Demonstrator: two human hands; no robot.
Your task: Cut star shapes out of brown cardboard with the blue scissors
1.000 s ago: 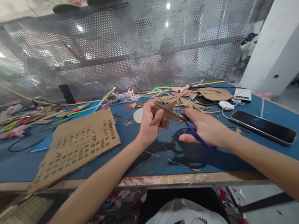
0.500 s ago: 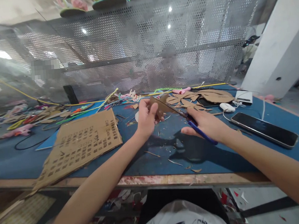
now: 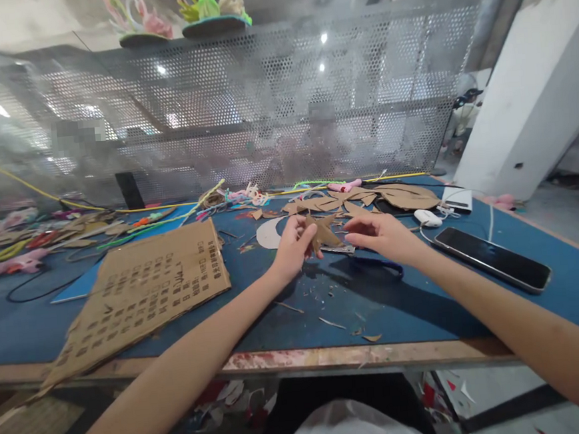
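Note:
My left hand point(image 3: 294, 245) pinches a small pointed piece of cardboard point(image 3: 325, 233) above the blue table mat. My right hand point(image 3: 384, 235) hovers just right of that piece, thumb and fingers apart, holding nothing I can see. Under it lie blue-handled scissors point(image 3: 386, 265) on the mat, blades toward the left hand and partly covered by the cardboard and fingers. A white paper shape point(image 3: 267, 234) lies behind my left hand. Left of my forearm rests a large printed cardboard sheet point(image 3: 149, 281).
A phone point(image 3: 493, 258), a white earphone case point(image 3: 427, 218) and cut cardboard pieces point(image 3: 408, 195) lie to the right and back. A pink glue gun point(image 3: 15, 263) sits at far left among scraps. A perforated metal screen point(image 3: 242, 127) stands behind the table.
The scissors have left my right hand and now lie on the mat. My right hand has opened and come near the cardboard piece, which my left hand still holds.

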